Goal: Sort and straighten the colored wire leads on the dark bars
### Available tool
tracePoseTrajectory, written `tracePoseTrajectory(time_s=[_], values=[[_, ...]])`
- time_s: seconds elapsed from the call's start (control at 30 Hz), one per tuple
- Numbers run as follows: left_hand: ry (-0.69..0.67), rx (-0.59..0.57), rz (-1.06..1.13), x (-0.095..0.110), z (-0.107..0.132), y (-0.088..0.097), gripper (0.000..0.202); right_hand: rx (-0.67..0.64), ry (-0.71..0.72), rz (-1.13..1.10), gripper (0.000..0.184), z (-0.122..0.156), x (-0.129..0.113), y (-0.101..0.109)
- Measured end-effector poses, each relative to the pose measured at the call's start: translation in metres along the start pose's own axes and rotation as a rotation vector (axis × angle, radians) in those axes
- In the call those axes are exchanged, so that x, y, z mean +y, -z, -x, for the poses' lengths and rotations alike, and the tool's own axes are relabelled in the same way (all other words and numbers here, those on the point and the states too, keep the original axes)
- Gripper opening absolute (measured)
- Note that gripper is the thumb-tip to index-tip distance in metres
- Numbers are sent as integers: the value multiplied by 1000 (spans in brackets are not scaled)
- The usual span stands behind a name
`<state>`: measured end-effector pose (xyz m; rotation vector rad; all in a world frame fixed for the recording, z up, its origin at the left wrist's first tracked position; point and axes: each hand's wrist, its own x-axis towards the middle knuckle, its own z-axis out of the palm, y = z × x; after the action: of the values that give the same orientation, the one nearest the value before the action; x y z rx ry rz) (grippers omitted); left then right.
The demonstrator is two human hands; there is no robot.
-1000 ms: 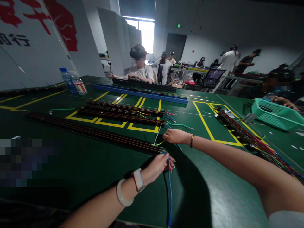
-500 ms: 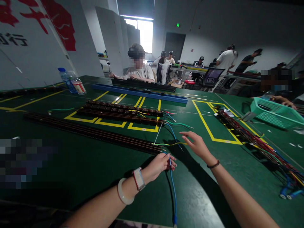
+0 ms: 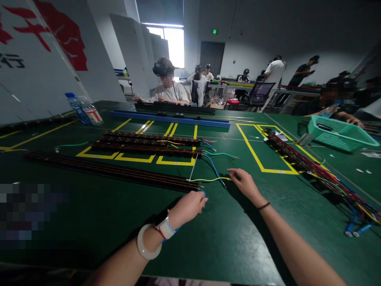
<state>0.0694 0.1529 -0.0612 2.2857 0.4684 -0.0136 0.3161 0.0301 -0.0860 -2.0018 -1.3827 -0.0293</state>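
Observation:
My left hand (image 3: 187, 205) is closed around a blue wire (image 3: 203, 193) at the near end of a long dark strip (image 3: 119, 171) lying on the green table (image 3: 119, 210). The wire runs back under my wrist, past a white bangle and a watch. My right hand (image 3: 244, 182) lies low over the table with fingers stretched out, its fingertips at the free end of a yellow-green wire (image 3: 210, 179) that comes out of the same strip. A thin white tie (image 3: 193, 169) sticks up near the strip's end.
More dark strips with coloured wires (image 3: 149, 143) lie in yellow-marked boxes. A long wire bundle (image 3: 321, 174) runs along the right. A blue rail (image 3: 169, 118), a water bottle (image 3: 81, 109) and a teal basket (image 3: 339, 135) stand farther off. Other people sit at the far tables.
My left hand has pulled the blue wire in, so its loose tail no longer hangs toward me. My right hand came back from the strip, opened, and now reaches the yellow-green wire's end.

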Motion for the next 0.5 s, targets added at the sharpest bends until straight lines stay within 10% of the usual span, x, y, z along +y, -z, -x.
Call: tracePoseTrajectory(time_s=[0.5], values=[[-200, 216, -194, -3, -2, 0, 40, -521, 212, 442, 22, -92, -22, -13]])
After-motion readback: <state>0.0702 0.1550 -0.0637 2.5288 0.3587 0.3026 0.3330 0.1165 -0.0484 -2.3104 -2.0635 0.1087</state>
